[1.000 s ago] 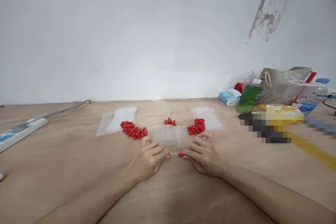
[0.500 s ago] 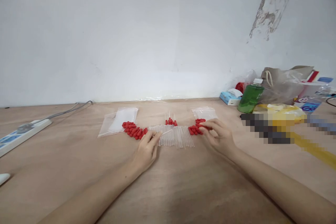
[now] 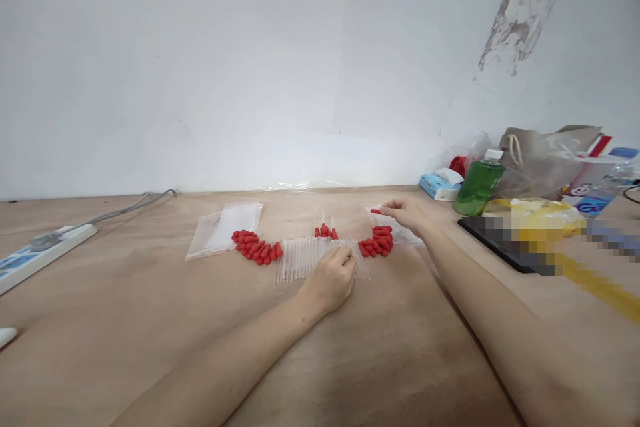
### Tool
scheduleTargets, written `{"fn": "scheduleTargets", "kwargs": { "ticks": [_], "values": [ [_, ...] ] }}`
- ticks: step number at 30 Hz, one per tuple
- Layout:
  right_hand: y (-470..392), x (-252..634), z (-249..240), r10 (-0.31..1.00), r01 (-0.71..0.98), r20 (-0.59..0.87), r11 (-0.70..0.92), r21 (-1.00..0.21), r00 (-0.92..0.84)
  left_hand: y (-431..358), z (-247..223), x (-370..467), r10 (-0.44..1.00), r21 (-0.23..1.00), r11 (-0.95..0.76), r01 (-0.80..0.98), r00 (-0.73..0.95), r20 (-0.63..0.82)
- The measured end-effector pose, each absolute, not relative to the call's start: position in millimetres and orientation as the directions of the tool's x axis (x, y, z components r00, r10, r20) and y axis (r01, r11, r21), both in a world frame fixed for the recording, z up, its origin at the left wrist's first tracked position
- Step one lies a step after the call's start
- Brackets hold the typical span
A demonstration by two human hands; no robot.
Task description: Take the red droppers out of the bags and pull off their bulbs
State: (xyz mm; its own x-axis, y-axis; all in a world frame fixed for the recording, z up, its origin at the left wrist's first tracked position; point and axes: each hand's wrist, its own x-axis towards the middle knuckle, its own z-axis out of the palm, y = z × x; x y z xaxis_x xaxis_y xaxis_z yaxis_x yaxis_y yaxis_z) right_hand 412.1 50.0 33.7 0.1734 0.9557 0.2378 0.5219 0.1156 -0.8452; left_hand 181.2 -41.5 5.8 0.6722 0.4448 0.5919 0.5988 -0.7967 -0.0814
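My right hand pinches a small red rubber bulb, held lengthwise above the right-hand clear plastic bag. Closed fingers on my left hand rest over the right part of a row of thin clear dropper tubes; the back of the hand hides what they grip. A curved pile of red rubber bulbs lies left of the tubes, and a smaller pile of bulbs lies right of them. Behind the row, a few tubes fitted with red bulbs point toward the wall.
Clear plastic bags lie at the back left. A power strip with a grey cable is at far left. On the right stand a tissue pack, a green bottle, a dark flat device and a yellow bag.
My left hand has moved right across the tubes; the tube seen at its fingertips is no longer visible there. My right hand has risen from the right pile with a red bulb.
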Motion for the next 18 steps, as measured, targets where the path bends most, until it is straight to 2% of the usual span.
{"fn": "scheduleTargets", "kwargs": {
  "ticks": [11,18],
  "values": [
    [63,424,14,0.977,0.659,0.139,-0.003,-0.752,0.163,-50,2,189,0.553,0.045,-0.769,0.637,0.629,0.546],
    [64,424,12,0.959,0.741,0.175,-0.051,-0.669,0.225,-49,7,178,0.612,0.134,-0.737,0.663,0.569,0.549]
  ]
}}
